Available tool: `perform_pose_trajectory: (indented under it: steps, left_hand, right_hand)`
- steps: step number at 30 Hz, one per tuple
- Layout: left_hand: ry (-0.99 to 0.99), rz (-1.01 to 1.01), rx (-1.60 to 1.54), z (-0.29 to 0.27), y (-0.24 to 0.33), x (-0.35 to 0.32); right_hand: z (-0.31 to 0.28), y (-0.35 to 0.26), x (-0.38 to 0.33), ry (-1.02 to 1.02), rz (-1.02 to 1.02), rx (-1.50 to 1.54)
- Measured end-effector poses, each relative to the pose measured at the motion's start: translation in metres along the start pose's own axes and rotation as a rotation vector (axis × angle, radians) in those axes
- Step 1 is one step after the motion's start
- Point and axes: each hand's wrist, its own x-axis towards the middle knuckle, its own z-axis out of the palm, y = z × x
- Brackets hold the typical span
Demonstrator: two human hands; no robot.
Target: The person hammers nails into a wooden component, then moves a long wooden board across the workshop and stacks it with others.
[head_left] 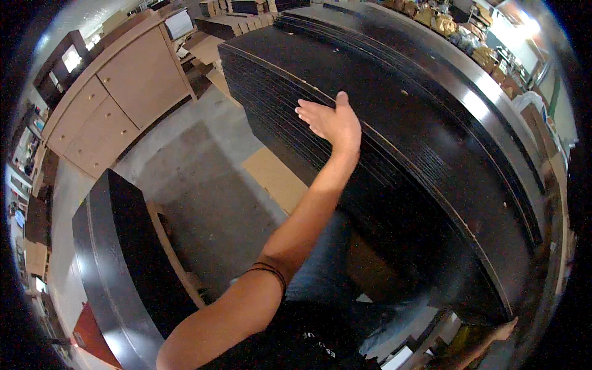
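Note:
My left hand [333, 125] is open, its fingers stretched out and thumb raised, at the long near edge of a tall stack of black panels [290, 117]. Nothing is held in it. The top black panel [370, 80] has a thin, pale, chipped-looking line along that edge. At the lower right, my right hand [505, 332] is by the near right corner of the top panel. It looks small and dim there, and its grip on the panel cannot be made out.
Another black stack [117, 246] stands on the left, over a wooden support. A brown cabinet [114, 92] with doors and drawers is at the far left. Flat cardboard [275, 176] lies on the grey floor beside the large stack. Packed goods [456, 31] line the far right.

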Motion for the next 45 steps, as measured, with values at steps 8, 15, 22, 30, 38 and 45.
perform_pose_trajectory:
  steps: [8, 15, 22, 30, 38, 45]
  left_hand:
    - [-0.104, 0.048, -0.087, -0.012, -0.002, -0.014]
    - [-0.059, 0.046, -0.307, -0.010, -0.002, -0.010]
    - [-0.055, -0.025, -0.402, -0.003, -0.001, -0.005]
    - [-0.028, -0.032, -0.353, 0.005, -0.006, 0.000]
    - [0.028, -0.043, -0.281, -0.010, -0.002, 0.000]
    - [-0.100, -0.054, -0.604, -0.014, 0.015, -0.008]
  right_hand:
    - [0.007, 0.038, 0.003, 0.299, -0.341, 0.817]
    - [-0.084, 0.034, -0.054, 0.421, -0.327, 0.987]
    - [-0.057, 0.051, -0.033, 0.477, -0.400, 1.058]
    - [-0.124, 0.029, -0.073, 0.380, -0.287, 0.917]
    - [-0.129, 0.026, -0.106, 0.253, -0.080, 1.157]
    - [-0.096, 0.040, -0.116, 0.285, 0.024, 1.037]
